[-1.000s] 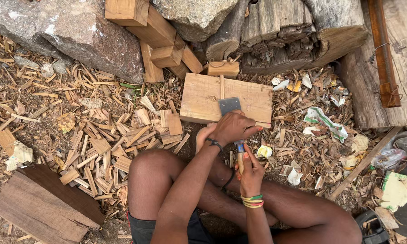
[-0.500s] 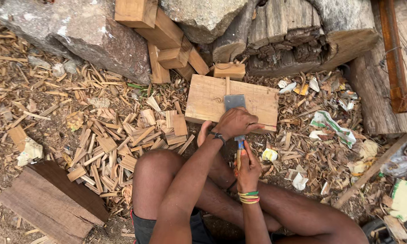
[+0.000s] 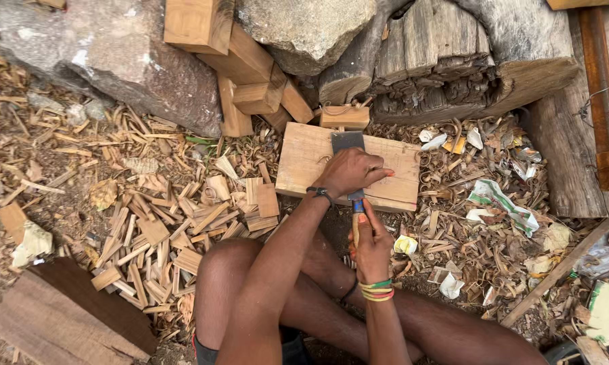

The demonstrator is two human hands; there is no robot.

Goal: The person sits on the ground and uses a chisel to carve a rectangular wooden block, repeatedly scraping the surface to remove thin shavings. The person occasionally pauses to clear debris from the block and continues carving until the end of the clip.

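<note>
While the person sits on the ground with bare knees drawn up, both hands work a chisel [image 3: 350,162] on a pale wooden board [image 3: 304,159] that lies flat among wood chips [image 3: 155,223]. The chisel's long axis runs almost straight away from the body: its wide grey blade points toward the far edge of the board, and its handle points back toward the person's lap. The blade rests on the board near the far edge, roughly at the middle of the board's width.

The left hand [image 3: 353,170], with a dark band at the wrist, lies over the blade and the neck of the tool, fingers curled down and closed around it, pressing it to the wood. The right hand [image 3: 370,243], with coloured bands at the wrist, is wrapped shut around the handle just off the near edge of the board; a little blue of the handle shows between the two hands.

Beyond the board a small wooden block [image 3: 345,116] sits against a weathered log [image 3: 446,64], with a grey rock [image 3: 135,61] to the left. Scraps of paper [image 3: 497,199] lie in the shavings to the right.
</note>
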